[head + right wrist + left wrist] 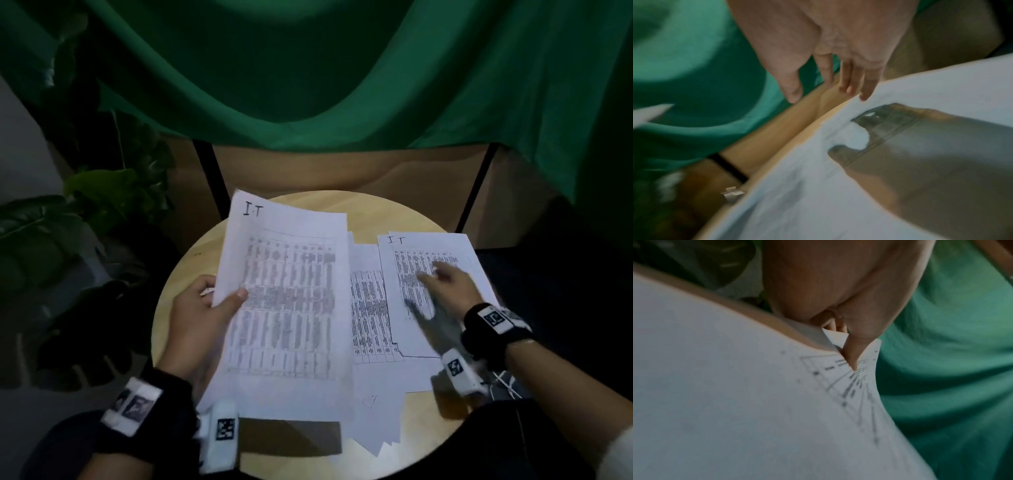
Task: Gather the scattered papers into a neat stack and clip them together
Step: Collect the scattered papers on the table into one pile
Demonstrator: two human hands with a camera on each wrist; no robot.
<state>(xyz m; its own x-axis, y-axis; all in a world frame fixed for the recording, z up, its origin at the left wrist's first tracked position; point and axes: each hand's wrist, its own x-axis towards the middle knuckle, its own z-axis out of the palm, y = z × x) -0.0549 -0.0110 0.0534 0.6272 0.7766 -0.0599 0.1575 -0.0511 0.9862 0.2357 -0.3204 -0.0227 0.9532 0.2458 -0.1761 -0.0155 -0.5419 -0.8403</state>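
Head view alone shows left hand (198, 318) pinching papers (284, 308), right hand (445, 284) spread.

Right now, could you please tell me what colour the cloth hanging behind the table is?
Green; the cloth shows best in the head view.

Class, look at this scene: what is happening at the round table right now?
A person is collecting printed sheets. The left hand pinches a held sheet by its edge, raised over the round wooden table. The right hand, fingers spread, reaches over a sheet lying flat. More papers lie between, ungathered. No clip is visible.
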